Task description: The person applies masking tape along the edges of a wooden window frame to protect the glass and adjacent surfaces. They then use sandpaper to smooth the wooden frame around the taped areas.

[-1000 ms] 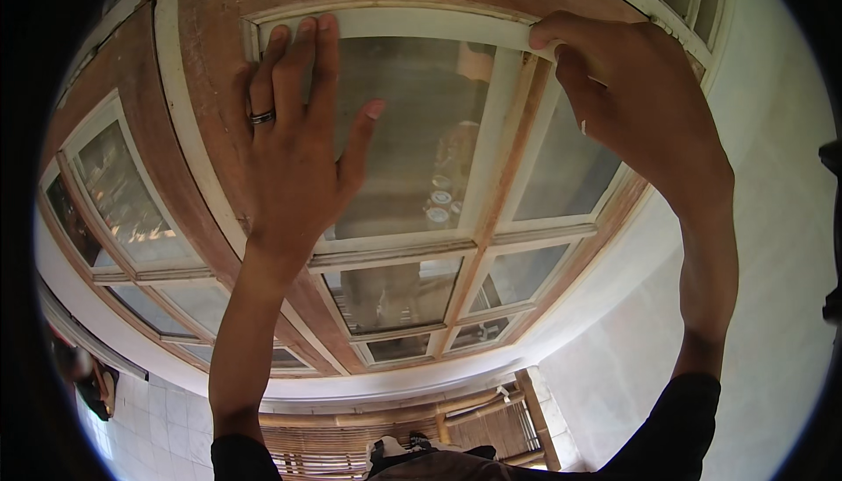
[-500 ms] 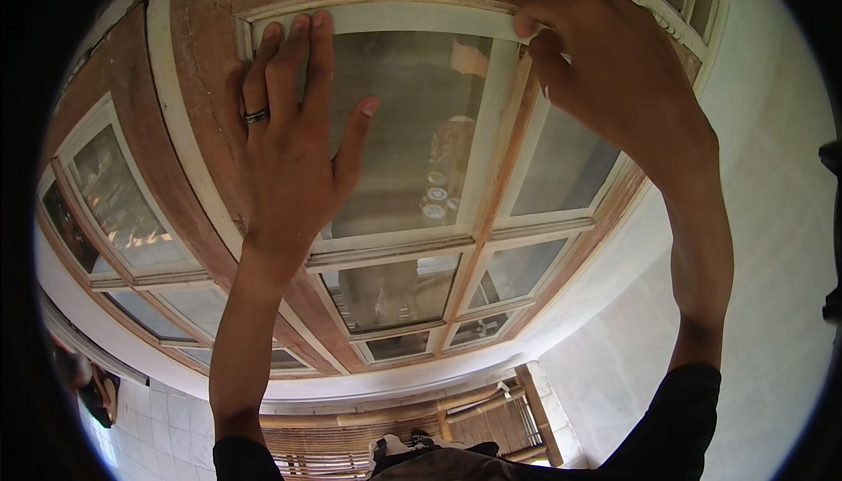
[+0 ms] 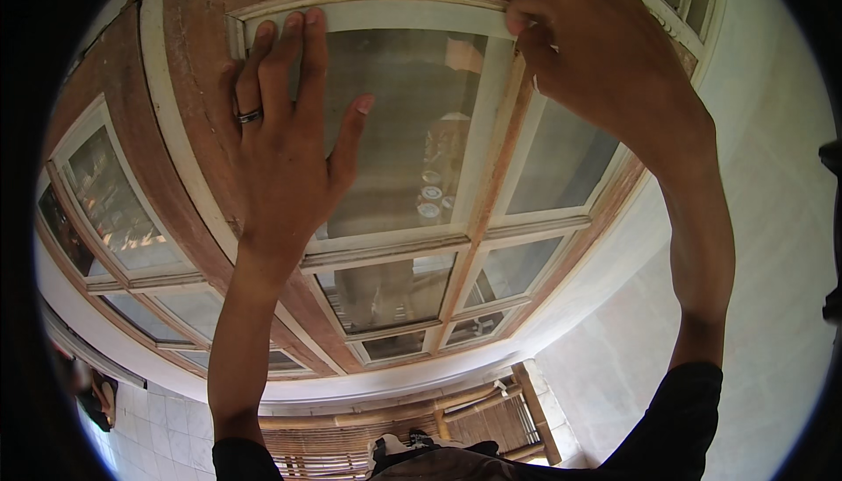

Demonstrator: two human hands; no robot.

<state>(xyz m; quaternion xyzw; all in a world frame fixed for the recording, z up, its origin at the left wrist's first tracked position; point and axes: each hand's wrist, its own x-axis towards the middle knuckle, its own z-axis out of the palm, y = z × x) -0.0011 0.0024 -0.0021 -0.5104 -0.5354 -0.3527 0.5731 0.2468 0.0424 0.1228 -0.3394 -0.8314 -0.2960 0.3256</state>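
My left hand (image 3: 285, 148), wearing a dark ring, lies spread against a wooden-framed window (image 3: 210, 60), fingertips on a pale strip (image 3: 395, 16) along the top edge of a large glass pane (image 3: 403, 139). At that pane's upper right corner, my right hand (image 3: 605, 69) is bent, thumb and finger drawn together. A small white bit (image 3: 539, 86) shows by its curled fingers; what they grip is hidden. Other panes below and to the right have pale borders along their edges.
A second multi-pane sash (image 3: 114, 192) stands at left, a pale wall (image 3: 763, 244) at right. Low down are a bamboo bench (image 3: 307, 441) and tiled floor (image 3: 158, 420). A blurred shape (image 3: 96, 393), perhaps a person with a sandalled foot, is at the far lower left.
My right hand has shifted up and to the left along the top of the pane, with fingers still bent. My left hand has moved slightly left and stays spread on the window.
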